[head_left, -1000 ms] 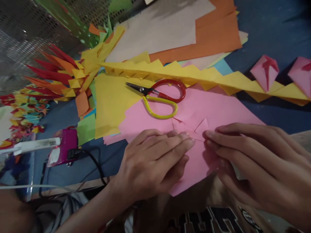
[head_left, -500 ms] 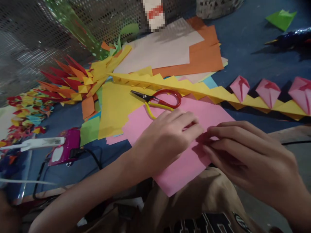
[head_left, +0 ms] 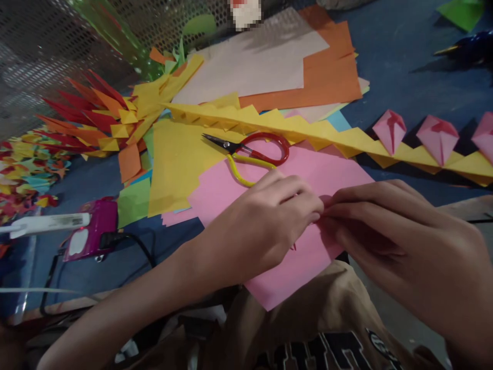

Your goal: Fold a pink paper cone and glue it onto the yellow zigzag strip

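Observation:
Over a stack of pink paper sheets (head_left: 271, 285), my left hand (head_left: 265, 226) and my right hand (head_left: 408, 241) meet with fingertips pinched together. Between them is a small piece of red paper (head_left: 294, 247), nearly all hidden by the fingers; a thin red tip shows below my left hand. Just beyond my left knuckles lie scissors (head_left: 227, 146) with one red and one yellow handle, resting partly on the pink sheets. A zigzag-folded yellow paper strip (head_left: 292, 128) runs behind the hands, with folded pink paper pieces (head_left: 438, 140) along its right part.
Yellow paper (head_left: 173, 169), orange paper (head_left: 331, 77) and a pale sheet (head_left: 250, 72) lie behind. A red and orange spiky paper bundle (head_left: 96, 113) sits left. Nearer are a magenta box (head_left: 94, 226) with cables and a white plug. A dark glittery item (head_left: 466, 51) lies far right.
The view has shifted slightly. My hands have drawn closer together at the fingertips, and a red tip now shows beneath my left hand. The scissors and sheets stay put.

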The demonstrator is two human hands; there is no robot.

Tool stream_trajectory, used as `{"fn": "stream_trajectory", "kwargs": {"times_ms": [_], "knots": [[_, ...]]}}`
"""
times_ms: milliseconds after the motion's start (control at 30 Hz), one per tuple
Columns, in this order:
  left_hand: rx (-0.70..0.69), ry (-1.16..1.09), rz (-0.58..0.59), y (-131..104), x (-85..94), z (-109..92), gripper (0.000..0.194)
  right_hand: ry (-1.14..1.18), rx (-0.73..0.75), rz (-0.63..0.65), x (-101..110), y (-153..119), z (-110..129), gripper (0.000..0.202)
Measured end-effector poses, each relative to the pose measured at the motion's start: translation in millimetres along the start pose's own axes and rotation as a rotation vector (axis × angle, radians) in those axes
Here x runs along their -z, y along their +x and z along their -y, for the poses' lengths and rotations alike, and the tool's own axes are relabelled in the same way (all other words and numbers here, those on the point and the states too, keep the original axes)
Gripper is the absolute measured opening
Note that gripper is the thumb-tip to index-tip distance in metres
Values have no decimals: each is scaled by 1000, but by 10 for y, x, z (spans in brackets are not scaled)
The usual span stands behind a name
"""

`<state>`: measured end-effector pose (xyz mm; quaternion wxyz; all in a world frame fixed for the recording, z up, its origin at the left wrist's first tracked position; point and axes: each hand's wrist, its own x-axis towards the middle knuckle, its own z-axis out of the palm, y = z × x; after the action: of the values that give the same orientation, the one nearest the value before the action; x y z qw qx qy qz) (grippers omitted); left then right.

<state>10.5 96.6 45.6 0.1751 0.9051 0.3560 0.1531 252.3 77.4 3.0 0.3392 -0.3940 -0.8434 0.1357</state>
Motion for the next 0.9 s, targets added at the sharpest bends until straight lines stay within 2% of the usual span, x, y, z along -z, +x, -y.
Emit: {"fn": "stream_trajectory", "kwargs": {"times_ms": [167, 233, 333, 500, 667, 767, 900], "knots": [[36, -156, -39, -87, -1, 54, 27, -13, -26, -12, -26, 2, 49, 16], [43, -151, -54, -124, -39, 78, 31, -20, -33, -13, -30, 0, 58, 19], [40, -83, -64, -167, -102, 75, 26, -27, -53, -1, -24, -29, 61, 24], [12, 32, -131, -194, -135, -37, 24, -67, -28, 3, -18, -96, 48, 32], [92, 39, -162, -167, -150, -179, 20, -68, 33, 60, -3, -104, 66, 30], [96, 135, -207, -165, -214, -235, 11, -70, 45, 70, 38, -116, 52, 31], [118, 161, -279, -203, -311, -270, 11, -79, 46, 85, 124, -153, -56, 33]]}}
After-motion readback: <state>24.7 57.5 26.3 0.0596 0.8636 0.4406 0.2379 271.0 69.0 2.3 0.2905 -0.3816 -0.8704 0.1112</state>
